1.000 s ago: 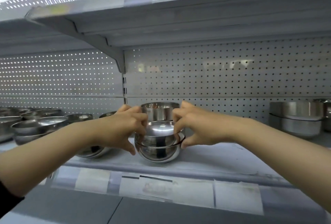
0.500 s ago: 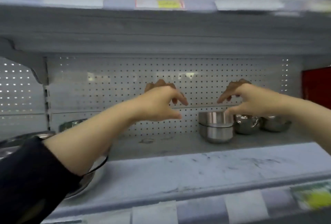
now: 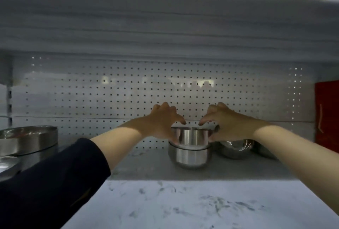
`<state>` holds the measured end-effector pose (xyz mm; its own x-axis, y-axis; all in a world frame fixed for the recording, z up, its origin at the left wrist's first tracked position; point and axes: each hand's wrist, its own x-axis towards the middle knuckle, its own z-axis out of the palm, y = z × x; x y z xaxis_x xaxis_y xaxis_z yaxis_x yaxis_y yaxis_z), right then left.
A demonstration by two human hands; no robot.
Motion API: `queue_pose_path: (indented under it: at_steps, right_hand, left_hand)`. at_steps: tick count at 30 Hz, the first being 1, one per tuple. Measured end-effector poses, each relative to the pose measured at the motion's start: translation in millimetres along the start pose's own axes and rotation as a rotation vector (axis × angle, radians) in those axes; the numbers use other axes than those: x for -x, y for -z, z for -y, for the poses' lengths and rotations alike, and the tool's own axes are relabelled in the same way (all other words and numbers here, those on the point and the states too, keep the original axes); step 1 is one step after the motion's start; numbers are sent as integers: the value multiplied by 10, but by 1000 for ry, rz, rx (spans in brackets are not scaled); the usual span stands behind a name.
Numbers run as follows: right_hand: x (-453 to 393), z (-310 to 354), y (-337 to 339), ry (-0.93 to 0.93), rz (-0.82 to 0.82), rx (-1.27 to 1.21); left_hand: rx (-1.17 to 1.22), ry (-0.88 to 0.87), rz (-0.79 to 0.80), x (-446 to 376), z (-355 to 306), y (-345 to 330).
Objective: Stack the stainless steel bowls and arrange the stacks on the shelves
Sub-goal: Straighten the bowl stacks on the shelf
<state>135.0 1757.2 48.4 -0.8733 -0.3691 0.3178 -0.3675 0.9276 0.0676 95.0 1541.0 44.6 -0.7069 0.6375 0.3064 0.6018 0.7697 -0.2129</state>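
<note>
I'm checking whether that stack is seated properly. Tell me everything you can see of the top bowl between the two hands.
The top bowl is shiny stainless steel with straight, nearly upright walls and a thin rim, standing upright and nested in a like bowl below, near the back of the shelf. Its inside is out of view. The left hand holds its left side and the right hand its right, fingers arched over the rim. It looks level.

Your left hand (image 3: pixel 163 120) and right hand (image 3: pixel 225 121) curl round the upper steel bowl (image 3: pixel 191 135), which sits nested in a lower bowl (image 3: pixel 189 157) far back on the shelf (image 3: pixel 183 205). A rounder bowl (image 3: pixel 236 148) lies just right of them, and a wide steel pan (image 3: pixel 27 139) stands at the far left.
</note>
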Motion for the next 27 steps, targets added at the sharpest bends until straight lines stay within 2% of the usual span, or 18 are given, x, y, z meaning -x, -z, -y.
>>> queue_pose_path:
  at_steps: [4, 7, 15, 21, 27]
  right_hand:
    - [-92, -116, -9, 43, 111, -12]
    - [-114, -151, -35, 113, 65, 13]
    - [-102, -131, -86, 239, -58, 112]
    - [-71, -157, -203, 239, -72, 125]
    - [-60, -153, -249, 171, 17, 99]
  left_hand:
    - [-92, -68, 96, -156, -8, 45]
    - [-147, -92, 113, -220, -10, 41]
    - [-226, -179, 16, -230, 54, -44]
    - [-189, -206, -15, -222, 89, -172]
    - [-173, -162, 72, -222, 110, -275]
